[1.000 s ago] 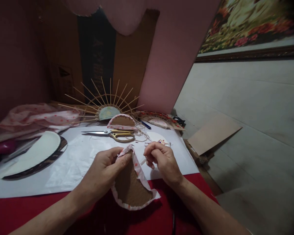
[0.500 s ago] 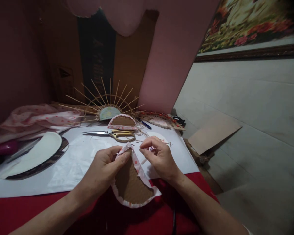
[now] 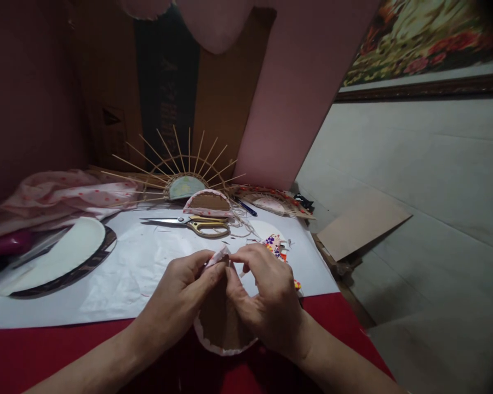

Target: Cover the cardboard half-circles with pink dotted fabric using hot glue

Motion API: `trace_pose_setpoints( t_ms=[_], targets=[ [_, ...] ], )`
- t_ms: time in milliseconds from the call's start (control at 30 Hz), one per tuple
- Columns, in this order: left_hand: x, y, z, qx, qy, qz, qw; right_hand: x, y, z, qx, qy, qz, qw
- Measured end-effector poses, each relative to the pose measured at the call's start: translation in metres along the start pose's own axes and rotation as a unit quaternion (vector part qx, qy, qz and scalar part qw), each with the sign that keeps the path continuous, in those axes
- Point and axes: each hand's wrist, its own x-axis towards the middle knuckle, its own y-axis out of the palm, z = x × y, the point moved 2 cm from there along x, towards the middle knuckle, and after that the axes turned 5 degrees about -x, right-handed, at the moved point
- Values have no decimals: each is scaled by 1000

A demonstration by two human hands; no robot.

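Note:
A half-round cardboard piece (image 3: 217,317) is held up over the front of the table, its edge wrapped in pink dotted fabric (image 3: 218,255). My left hand (image 3: 181,290) grips it near its upper corner, thumb on the cardboard and fingers behind. On the other side of that corner, my right hand (image 3: 267,290) pinches the fabric edge between thumb and forefinger. That hand hides the cardboard's right side. Just beyond lie yellow-handled scissors (image 3: 207,225) and a second fabric-edged cardboard half-round (image 3: 209,205).
A stick frame shaped like a sunburst (image 3: 184,186) stands at the back. Pink fabric (image 3: 66,194) is heaped at left, near a white curved piece (image 3: 74,249). Colourful patterned scraps (image 3: 274,245) lie behind my right hand. White sheeting (image 3: 127,268) covers part of the red cloth (image 3: 66,355).
My right hand has moved left and closed on the fabric at the cardboard's upper corner. The patterned scraps behind it have come into view.

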Motion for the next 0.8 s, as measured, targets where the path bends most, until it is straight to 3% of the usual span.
trace_pose_setpoints(
  t_ms=[300,500,800],
  targets=[
    [1,2,3,-12,-15,9,1000,-2,4,-1,-38,25,3,999],
    [-1,2,5,33,11,6,999,-4,5,2,-96,14,-9,995],
    [0,3,2,-20,-32,5,999,-2,1,0,13,93,23,995]
  ],
)
